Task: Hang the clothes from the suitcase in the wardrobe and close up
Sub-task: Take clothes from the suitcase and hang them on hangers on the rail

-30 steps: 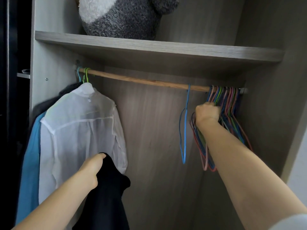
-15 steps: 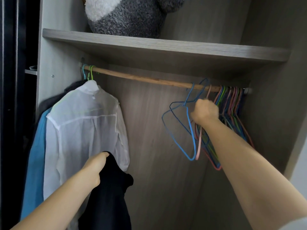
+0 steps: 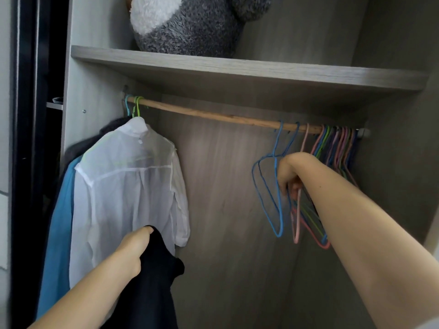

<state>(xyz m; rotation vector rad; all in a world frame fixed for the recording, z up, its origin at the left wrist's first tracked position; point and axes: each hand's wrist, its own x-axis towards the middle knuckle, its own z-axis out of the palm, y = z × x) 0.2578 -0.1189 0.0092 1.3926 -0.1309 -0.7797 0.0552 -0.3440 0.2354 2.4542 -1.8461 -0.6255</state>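
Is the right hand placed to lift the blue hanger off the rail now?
Likely yes: the right hand grips the blue hanger below its hook, and that hook sits on bare rail, left of the packed hangers.

I've brought the right hand (image 3: 288,174) down from the hooks under the rod (image 3: 213,115) to the hanger bodies, where its fingers now curl round the wire of a pink hanger (image 3: 296,229). A second ago one blue hanger hung alone, edge-on, left of the bunch (image 3: 337,148). Now two blue hangers (image 3: 279,230) and the pink one hang with their hooks spread out along the rod, apart from the bunch. The blue ones, swung out left half a second ago, hang nearly straight again.
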